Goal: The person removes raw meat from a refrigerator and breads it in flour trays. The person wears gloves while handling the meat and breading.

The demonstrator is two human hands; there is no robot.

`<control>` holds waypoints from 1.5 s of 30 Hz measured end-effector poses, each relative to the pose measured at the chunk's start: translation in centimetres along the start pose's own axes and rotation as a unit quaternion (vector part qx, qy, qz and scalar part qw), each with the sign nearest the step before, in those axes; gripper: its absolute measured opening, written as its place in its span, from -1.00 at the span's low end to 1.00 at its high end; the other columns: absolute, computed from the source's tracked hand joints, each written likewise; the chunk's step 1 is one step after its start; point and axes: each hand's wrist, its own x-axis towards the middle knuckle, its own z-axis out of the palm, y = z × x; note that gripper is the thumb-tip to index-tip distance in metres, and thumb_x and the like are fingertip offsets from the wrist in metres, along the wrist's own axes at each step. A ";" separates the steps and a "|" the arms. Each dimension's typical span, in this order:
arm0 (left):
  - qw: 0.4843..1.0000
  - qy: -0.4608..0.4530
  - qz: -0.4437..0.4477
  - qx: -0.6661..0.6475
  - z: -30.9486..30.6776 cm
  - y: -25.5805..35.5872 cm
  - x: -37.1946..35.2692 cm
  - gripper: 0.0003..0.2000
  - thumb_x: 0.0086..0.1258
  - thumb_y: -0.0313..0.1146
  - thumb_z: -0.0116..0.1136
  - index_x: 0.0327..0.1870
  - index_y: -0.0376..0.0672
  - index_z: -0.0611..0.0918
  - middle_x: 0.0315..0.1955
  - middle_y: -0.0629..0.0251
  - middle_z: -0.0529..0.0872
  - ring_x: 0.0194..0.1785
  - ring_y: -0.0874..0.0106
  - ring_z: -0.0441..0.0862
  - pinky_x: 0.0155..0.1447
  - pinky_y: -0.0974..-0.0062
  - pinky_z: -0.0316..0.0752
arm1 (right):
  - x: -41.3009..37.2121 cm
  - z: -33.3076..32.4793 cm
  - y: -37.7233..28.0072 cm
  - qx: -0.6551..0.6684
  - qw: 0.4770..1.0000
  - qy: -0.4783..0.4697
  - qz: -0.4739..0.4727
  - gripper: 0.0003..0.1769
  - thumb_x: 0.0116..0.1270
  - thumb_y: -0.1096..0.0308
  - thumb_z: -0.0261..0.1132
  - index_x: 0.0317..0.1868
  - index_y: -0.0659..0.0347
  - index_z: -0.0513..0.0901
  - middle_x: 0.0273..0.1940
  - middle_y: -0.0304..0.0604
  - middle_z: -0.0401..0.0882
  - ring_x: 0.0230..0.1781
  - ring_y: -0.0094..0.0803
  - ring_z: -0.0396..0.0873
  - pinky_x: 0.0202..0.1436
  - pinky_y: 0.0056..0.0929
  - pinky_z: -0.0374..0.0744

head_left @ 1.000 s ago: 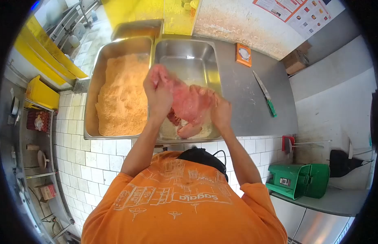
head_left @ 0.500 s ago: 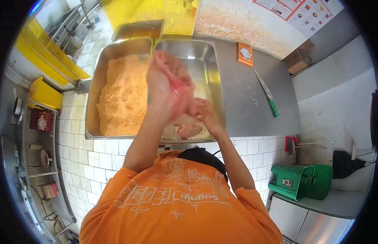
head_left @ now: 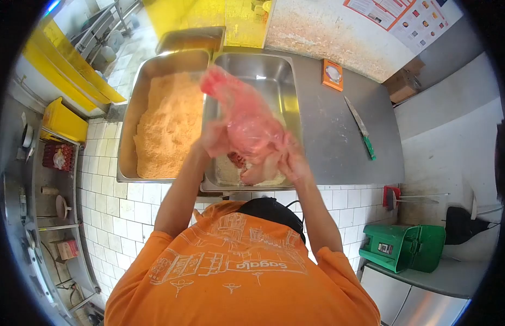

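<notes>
A clear plastic bag (head_left: pixel 250 122), reddish and blurred, is held over the right steel tray (head_left: pixel 294 98). My left hand (head_left: pixel 213 138) is closed on the bag's left side. My right hand (head_left: pixel 294 161) grips its lower right edge, at the opening. Pale pink raw meat (head_left: pixel 256 173) is at the bag's lower end, above pale flour-like powder in the tray. Some darker red bits (head_left: pixel 236 159) show beside it. To the left, another steel tray (head_left: pixel 123 146) holds orange crumbs (head_left: pixel 168 130).
A knife with a green handle (head_left: pixel 369 148) and an orange box (head_left: pixel 332 75) lie on the grey counter (head_left: pixel 339 152). A third steel tray (head_left: pixel 191 39) stands behind. A green bin (head_left: pixel 402 245) is at the right, a shelf (head_left: pixel 59 231) at the left.
My left hand has moved down from the bag's upper part to its left side. The bag now stretches up and left, and more of its lower end shows. The view has shifted slightly.
</notes>
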 end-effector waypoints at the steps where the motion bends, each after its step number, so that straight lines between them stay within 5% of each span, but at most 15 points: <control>1: 1.000 0.000 0.001 0.002 -0.8 -1.3 0.0 -0.56 0.40 -0.29 0.22 0.27 -0.14 0.46 -0.02 0.17 0.65 0.05 0.27 0.65 0.09 0.26 0.63 | 0.1 2.5 -1.0 -0.147 0.981 0.118 -0.046 -0.45 0.51 0.12 0.16 0.38 0.21 0.36 0.23 -0.15 0.51 0.17 -0.43 0.54 0.21 -0.43 0.57; 4: 0.987 0.019 0.093 0.127 -3.8 -4.9 1.7 -0.45 0.29 -0.34 0.32 0.29 -0.15 0.42 -0.08 0.19 0.67 -0.03 0.31 0.67 -0.11 0.29 0.67 | 1.0 4.8 -1.3 -0.317 0.931 0.152 -0.101 -0.60 0.45 0.42 0.23 0.27 0.23 0.49 0.15 -0.13 0.57 0.15 -0.43 0.55 0.10 -0.47 0.59; 10: 0.981 0.053 0.111 0.148 -3.4 -5.4 2.3 -0.49 0.22 -0.54 0.30 0.23 -0.29 0.46 0.04 0.16 0.64 0.07 0.32 0.66 0.14 0.36 0.62 | 1.1 7.0 -1.2 -0.556 0.790 0.207 -0.153 -0.63 0.28 0.64 0.27 0.10 0.26 0.58 0.01 -0.10 0.66 -0.01 -0.41 0.64 0.05 -0.51 0.58; 12: 0.890 0.143 0.211 0.378 -1.4 -5.7 2.0 -0.50 0.18 -0.42 0.39 0.15 -0.26 0.49 -0.15 0.19 0.72 -0.13 0.40 0.69 -0.16 0.45 0.59 | 1.5 5.6 -0.5 -0.603 0.741 0.233 -0.182 -0.65 0.23 0.64 0.29 0.05 0.28 0.59 -0.06 -0.07 0.68 -0.08 -0.39 0.67 0.00 -0.48 0.59; 16: 0.847 0.155 0.338 0.380 0.0 -8.1 2.3 -0.47 0.21 -0.53 0.35 0.22 -0.33 0.45 0.00 0.21 0.67 0.09 0.39 0.65 0.09 0.43 0.56 | 3.6 4.3 0.6 -0.698 0.602 0.331 -0.202 -0.70 0.20 0.58 0.31 -0.03 0.29 0.60 -0.38 -0.06 0.65 -0.31 -0.25 0.69 -0.26 -0.34 0.58; 17: 0.771 0.178 0.337 0.510 1.0 -8.1 1.3 -0.46 0.22 -0.54 0.34 0.23 -0.33 0.43 0.01 0.21 0.67 0.09 0.39 0.64 0.10 0.44 0.56 | 3.9 4.7 0.8 -0.738 0.549 0.345 -0.184 -0.73 0.21 0.55 0.32 -0.05 0.29 0.61 -0.47 -0.08 0.62 -0.39 -0.20 0.68 -0.33 -0.31 0.55; 18: 0.677 0.198 0.329 0.628 1.7 -7.8 0.6 -0.45 0.23 -0.55 0.33 0.25 -0.32 0.41 0.02 0.21 0.66 0.09 0.40 0.64 0.10 0.44 0.56 | 4.0 4.6 0.8 -0.738 0.549 0.346 -0.184 -0.73 0.21 0.55 0.32 -0.05 0.29 0.61 -0.47 -0.08 0.62 -0.39 -0.20 0.68 -0.33 -0.31 0.55; 19: 0.677 0.198 0.330 0.628 2.0 -7.4 0.4 -0.45 0.23 -0.55 0.33 0.25 -0.32 0.41 0.02 0.21 0.66 0.09 0.40 0.64 0.10 0.44 0.56 | 4.2 4.5 0.7 -0.742 0.546 0.325 -0.214 -0.75 0.23 0.52 0.29 -0.06 0.29 0.61 -0.51 -0.15 0.59 -0.44 -0.22 0.63 -0.37 -0.34 0.53; 21: 0.762 0.167 0.341 0.524 1.9 -6.8 0.1 -0.42 0.17 -0.45 0.42 0.24 -0.26 0.45 -0.03 0.19 0.70 0.02 0.38 0.68 0.10 0.40 0.55 | 3.8 4.4 0.8 -0.746 0.544 0.303 -0.236 -0.77 0.25 0.48 0.27 -0.07 0.30 0.62 -0.55 -0.21 0.57 -0.50 -0.24 0.59 -0.40 -0.37 0.51; 23: 0.845 0.149 0.299 0.417 0.6 -6.0 0.0 -0.42 0.20 -0.50 0.39 0.27 -0.22 0.43 0.02 0.20 0.68 0.04 0.37 0.67 0.13 0.42 0.55 | 3.0 4.6 -0.3 -0.567 0.748 0.340 -0.066 -0.64 0.31 0.38 0.26 0.09 0.29 0.57 -0.46 -0.24 0.59 -0.45 -0.39 0.55 -0.36 -0.51 0.49; 24: 0.910 0.126 0.252 0.303 -0.2 -5.5 -0.1 -0.41 0.22 -0.55 0.36 0.30 -0.18 0.42 0.06 0.21 0.65 0.06 0.36 0.67 0.16 0.43 0.55 | 2.8 5.1 -1.1 -0.567 0.747 0.340 -0.064 -0.64 0.31 0.38 0.26 0.09 0.29 0.57 -0.46 -0.24 0.59 -0.45 -0.39 0.55 -0.36 -0.51 0.49; 29: 0.935 0.033 0.222 0.275 -3.5 -3.4 -1.2 -0.41 0.26 -0.65 0.27 0.33 -0.16 0.38 0.09 0.22 0.62 0.09 0.34 0.65 0.07 0.41 0.65 | 1.9 7.8 -3.9 -0.437 0.882 0.122 0.127 -0.42 0.43 0.19 0.25 0.37 0.24 0.38 -0.25 -0.19 0.62 -0.26 -0.58 0.54 -0.16 -0.61 0.49; 37: 0.965 0.038 0.236 0.107 -3.9 -4.9 -0.6 -0.54 0.27 -0.64 0.27 0.21 -0.19 0.51 0.03 0.23 0.64 0.00 0.38 0.66 -0.02 0.41 0.68 | 1.3 7.2 0.3 -0.566 0.810 0.153 0.004 -0.63 0.41 0.28 0.25 0.14 0.27 0.60 -0.18 -0.11 0.71 -0.20 -0.39 0.63 -0.08 -0.42 0.56; 43: 0.856 0.029 0.260 0.445 -3.1 -4.8 -1.6 -0.66 0.22 -0.51 0.36 0.03 -0.18 0.63 -0.10 0.31 0.71 0.01 0.41 0.66 0.00 0.44 0.58 | 2.2 2.8 2.9 -0.737 0.626 0.214 -0.138 -0.80 0.31 0.33 0.22 -0.16 0.23 0.69 -0.28 0.19 0.66 -0.28 0.09 0.65 -0.21 -0.18 0.60; 45: 0.698 -0.045 0.261 0.665 -2.5 -4.3 -1.5 -0.59 0.19 -0.40 0.40 0.09 -0.17 0.60 0.03 0.29 0.67 0.14 0.35 0.59 0.14 0.32 0.52 | 1.6 3.3 3.2 -0.754 0.596 0.182 -0.208 -0.80 0.27 0.33 0.21 -0.19 0.21 0.69 -0.31 0.22 0.64 -0.28 0.17 0.61 -0.24 -0.13 0.60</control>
